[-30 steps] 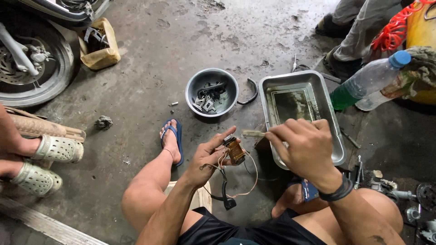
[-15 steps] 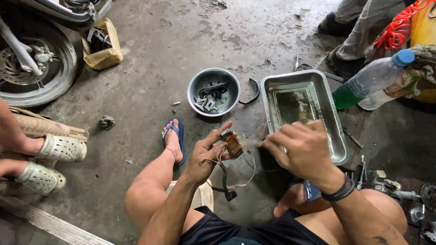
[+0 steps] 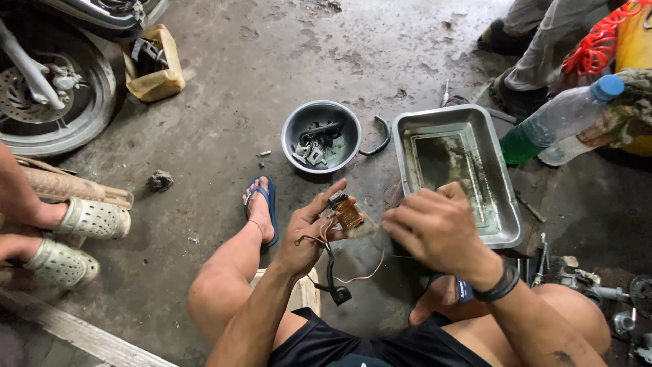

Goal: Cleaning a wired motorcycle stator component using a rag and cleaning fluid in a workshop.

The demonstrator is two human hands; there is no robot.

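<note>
My left hand [image 3: 307,234] grips a small brown copper-wound coil [image 3: 348,212] with thin wires and a black connector [image 3: 337,293] dangling below it. My right hand [image 3: 435,230] pinches a small brush [image 3: 363,230], its blurred bristle end touching the coil's lower side. Both hands are over the grey concrete floor, between my bare knees. Just behind my right hand lies a rectangular metal tray [image 3: 504,192] with dirty liquid in it.
A round metal bowl [image 3: 292,129] of small parts and a curved black hose piece [image 3: 380,141] lie ahead. Plastic bottles [image 3: 557,122] rest at right near another person's feet [image 3: 516,95]. A motorcycle wheel [image 3: 47,95], cut yellow container [image 3: 155,64], and someone's sandalled feet [image 3: 75,238] are left.
My right hand has moved left and down with the brush, from in front of the tray to the coil. The left hand keeps holding the coil, almost unmoved.
</note>
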